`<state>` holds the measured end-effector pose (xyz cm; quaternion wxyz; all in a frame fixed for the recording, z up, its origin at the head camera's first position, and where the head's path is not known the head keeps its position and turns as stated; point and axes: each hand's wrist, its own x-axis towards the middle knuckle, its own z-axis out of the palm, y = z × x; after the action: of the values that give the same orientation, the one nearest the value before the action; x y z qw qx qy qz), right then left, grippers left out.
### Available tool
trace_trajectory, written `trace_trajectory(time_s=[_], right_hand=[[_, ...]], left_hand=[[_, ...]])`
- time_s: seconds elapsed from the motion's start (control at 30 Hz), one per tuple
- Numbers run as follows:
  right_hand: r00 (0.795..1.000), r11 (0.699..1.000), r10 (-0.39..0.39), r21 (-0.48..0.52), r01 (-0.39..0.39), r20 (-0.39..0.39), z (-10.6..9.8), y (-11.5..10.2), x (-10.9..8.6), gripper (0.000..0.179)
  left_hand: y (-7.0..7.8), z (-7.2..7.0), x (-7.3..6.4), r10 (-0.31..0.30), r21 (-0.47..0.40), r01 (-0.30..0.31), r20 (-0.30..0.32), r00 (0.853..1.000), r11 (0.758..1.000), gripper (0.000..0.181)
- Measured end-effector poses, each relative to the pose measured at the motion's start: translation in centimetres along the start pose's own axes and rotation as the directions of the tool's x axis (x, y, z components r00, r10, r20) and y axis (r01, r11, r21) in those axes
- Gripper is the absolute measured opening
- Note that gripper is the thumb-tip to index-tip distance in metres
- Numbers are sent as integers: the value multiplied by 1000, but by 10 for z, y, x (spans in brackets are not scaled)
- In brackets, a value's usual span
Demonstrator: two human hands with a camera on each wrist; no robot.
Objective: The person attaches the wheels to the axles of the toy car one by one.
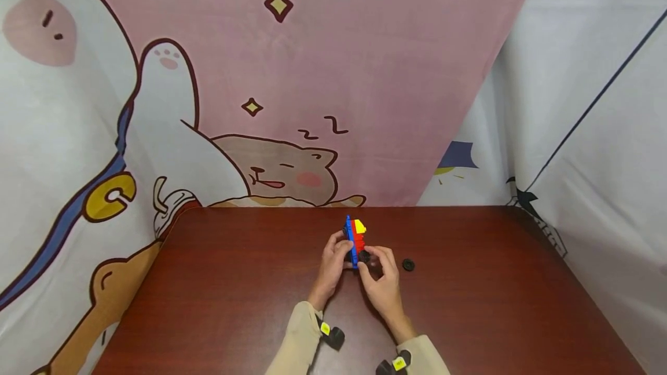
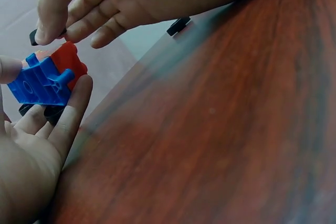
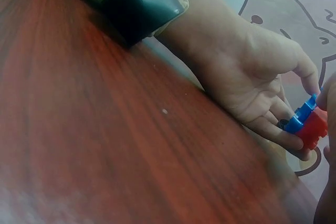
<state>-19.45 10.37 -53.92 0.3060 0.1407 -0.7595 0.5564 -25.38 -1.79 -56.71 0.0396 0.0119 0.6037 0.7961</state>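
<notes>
My left hand (image 1: 331, 263) grips a toy car (image 1: 358, 237) built of blocks, with a blue base, red blocks and a yellow block at its far end. In the left wrist view, black wheels sit along one side of the blue base (image 2: 39, 83), against the left fingers, and bare blue pegs stick out on the other side. My right hand (image 1: 384, 285) pinches a black wheel (image 1: 363, 256) between thumb and finger, close beside the car. In the right wrist view, the left hand (image 3: 247, 72) holds the red part (image 3: 315, 128) partly behind the right hand's fingers.
A loose black wheel (image 1: 409, 265) lies on the brown wooden table (image 1: 234, 282), just right of the right hand. Behind the table hangs a pink cloth (image 1: 396, 85) with cartoon animals, and a white cloth (image 1: 589, 132) hangs at the right.
</notes>
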Motion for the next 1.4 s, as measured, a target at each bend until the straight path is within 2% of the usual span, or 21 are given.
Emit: trace_trajectory(time_s=[0.13, 0.33, 0.4, 0.53, 0.77, 0.93, 1.1, 1.27, 1.4], right_hand=[[999, 999, -34, -15, 34, 20, 0, 2, -1, 39], [997, 996, -72, -44, 73, 23, 1, 3, -1, 39], [996, 995, -82, -50, 83, 20, 1, 3, -1, 39], [995, 994, -97, -51, 98, 20, 2, 3, -1, 39], [992, 989, -124, -72, 126, 36, 3, 3, -1, 41], [991, 987, -127, -93, 131, 50, 3, 2, -1, 40], [990, 988, -129, -84, 133, 50, 5, 13, -3, 41], [993, 990, -113, -85, 115, 35, 7, 35, -8, 43], [994, 990, -99, -102, 103, 43, 6, 43, -10, 43]], left_hand=[[7, 0, -3, -18, 19, 18, 28, 999, 1000, 43], [33, 3, -16, -18, 61, 14, 70, 997, 998, 43], [36, 4, -18, -13, 66, 8, 76, 997, 998, 43], [33, 2, -15, -13, 73, 6, 92, 996, 997, 43], [7, -4, -1, -28, 71, 22, 91, 995, 997, 44], [4, -4, 0, -32, 93, 23, 97, 995, 995, 40], [7, -7, 0, -30, 113, 11, 169, 985, 994, 39], [10, -12, -1, -42, 112, 13, 261, 964, 994, 46], [12, -13, -4, -44, 140, 0, 314, 948, 990, 53]])
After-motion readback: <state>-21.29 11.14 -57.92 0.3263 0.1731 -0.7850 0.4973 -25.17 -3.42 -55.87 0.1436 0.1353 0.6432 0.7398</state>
